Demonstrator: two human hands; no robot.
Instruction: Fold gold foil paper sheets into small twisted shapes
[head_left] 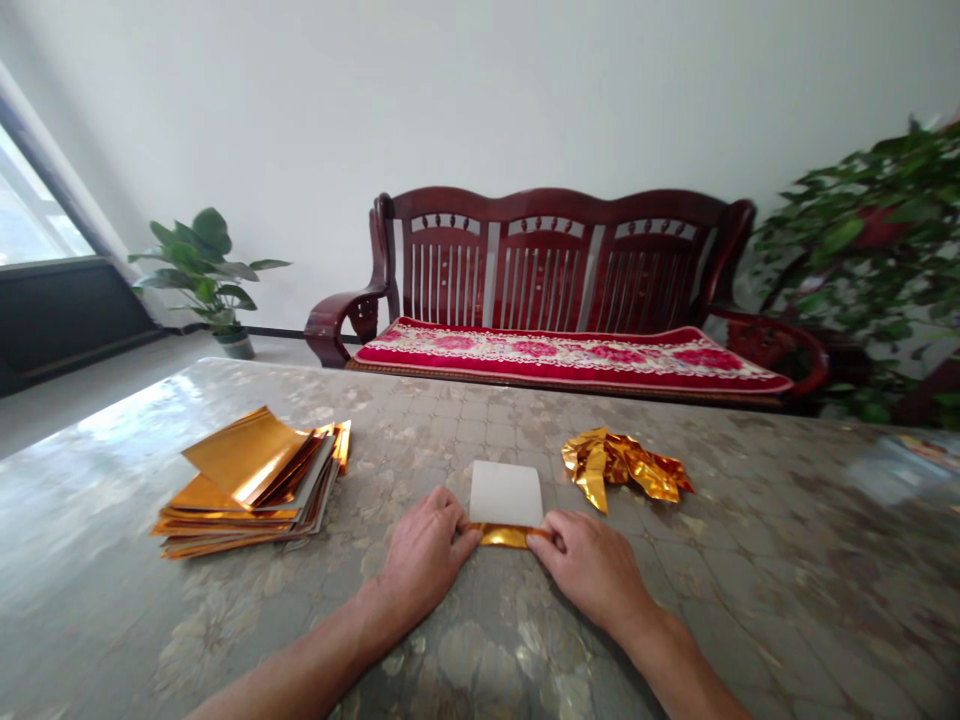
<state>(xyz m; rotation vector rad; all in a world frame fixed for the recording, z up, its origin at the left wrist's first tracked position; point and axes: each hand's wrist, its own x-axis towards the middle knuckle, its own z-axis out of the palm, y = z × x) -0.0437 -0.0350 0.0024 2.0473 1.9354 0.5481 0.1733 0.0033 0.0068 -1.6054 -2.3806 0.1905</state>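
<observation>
A sheet of gold foil paper [506, 492] lies on the table with its pale back facing up. Its near edge is turned over into a narrow shiny gold strip. My left hand [429, 540] pinches the left end of that strip between thumb and fingers. At the strip's right end, my right hand [589, 558] is closed on it in the same way. Beyond my right hand sits a crumpled bunch of gold foil [626, 465]. To the left of my left hand is an untidy stack of gold foil paper [247, 490].
A patterned, glossy cover lies over the table [465, 640]. Behind it stands a dark red wooden bench [544, 260] with a red floral cushion [525, 350]. Potted plants [206, 265] flank the bench. A blurred clear plastic bag [904, 470] rests at the table's right.
</observation>
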